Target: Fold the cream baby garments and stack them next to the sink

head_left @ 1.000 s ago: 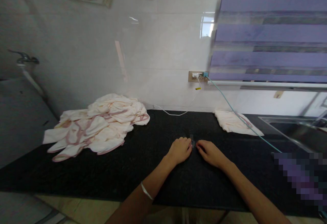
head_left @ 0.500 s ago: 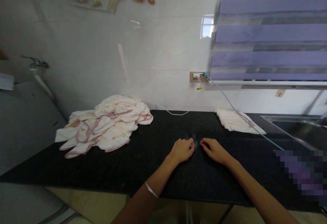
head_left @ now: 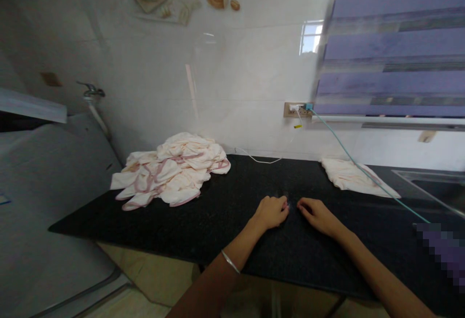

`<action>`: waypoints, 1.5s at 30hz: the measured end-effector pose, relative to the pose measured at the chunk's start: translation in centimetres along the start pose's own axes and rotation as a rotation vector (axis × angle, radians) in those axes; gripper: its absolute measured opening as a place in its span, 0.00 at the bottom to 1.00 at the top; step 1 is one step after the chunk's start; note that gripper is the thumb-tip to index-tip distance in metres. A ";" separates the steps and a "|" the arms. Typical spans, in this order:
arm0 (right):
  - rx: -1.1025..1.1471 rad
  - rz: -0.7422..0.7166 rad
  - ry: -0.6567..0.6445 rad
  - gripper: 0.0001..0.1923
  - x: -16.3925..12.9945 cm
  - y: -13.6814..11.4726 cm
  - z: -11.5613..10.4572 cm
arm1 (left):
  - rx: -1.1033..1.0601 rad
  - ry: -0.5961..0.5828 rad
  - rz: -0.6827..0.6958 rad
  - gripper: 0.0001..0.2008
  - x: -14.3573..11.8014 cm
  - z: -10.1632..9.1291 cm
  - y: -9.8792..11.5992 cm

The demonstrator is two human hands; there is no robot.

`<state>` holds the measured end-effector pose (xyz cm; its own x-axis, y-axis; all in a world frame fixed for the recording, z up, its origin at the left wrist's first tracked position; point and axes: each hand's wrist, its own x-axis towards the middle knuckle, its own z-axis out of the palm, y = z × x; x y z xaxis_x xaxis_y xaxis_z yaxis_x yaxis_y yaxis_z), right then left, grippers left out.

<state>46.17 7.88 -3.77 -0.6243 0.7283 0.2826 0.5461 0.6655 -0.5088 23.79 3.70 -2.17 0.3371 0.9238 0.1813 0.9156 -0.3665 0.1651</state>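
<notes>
Two bare hands rest near the middle of the black, speckled stone worktop [head_left: 225, 223], apart from each other. The left hand [head_left: 273, 213] is loosely curled, its wrist circled by one thin white band [head_left: 230, 262]. The right hand [head_left: 317, 215] is also curled, thumb beside the bent fingers; whether either hand pinches anything is too hidden to tell.

Two groups of cloth lie along the back edge. One rumpled heap of cream-white cloth with pink trim [head_left: 174, 170] lies toward the left end; its pieces overlap too much to count. One flatter, folded cream-white cloth with pink trim [head_left: 343, 175] lies right of the hands, between them and the one stainless-steel sink [head_left: 438, 182] at the right end.

Above the back edge, one beige wall socket [head_left: 286, 110] holds two plugs, one white [head_left: 294, 108] and one teal [head_left: 309, 107]. A teal cord [head_left: 339, 141] crosses over the folded cloth toward one purple, pixelated shape [head_left: 441, 250] near the front right. One thin white cord [head_left: 267, 162] lies at the back edge between the cloths.
</notes>
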 end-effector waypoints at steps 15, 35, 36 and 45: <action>0.014 0.007 -0.001 0.12 -0.1 -0.2 -0.2 | -0.028 -0.009 -0.006 0.11 -0.2 -0.6 0.2; -0.006 -0.004 -0.021 0.11 -0.2 -0.4 -0.3 | -0.080 -0.028 0.000 0.11 -0.3 -1.0 -0.1; -0.005 -0.005 -0.024 0.11 -0.2 -0.4 -0.3 | -0.092 -0.025 0.002 0.12 -0.4 -1.1 -0.4; 0.048 0.035 -0.026 0.13 0.0 0.4 -0.1 | 0.110 0.126 -0.182 0.13 -0.1 -6.5 -11.5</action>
<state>46.45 8.15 -3.95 -0.6197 0.7461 0.2434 0.5406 0.6306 -0.5568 11.79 7.10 2.21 0.1405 0.9500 0.2789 0.9794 -0.1747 0.1013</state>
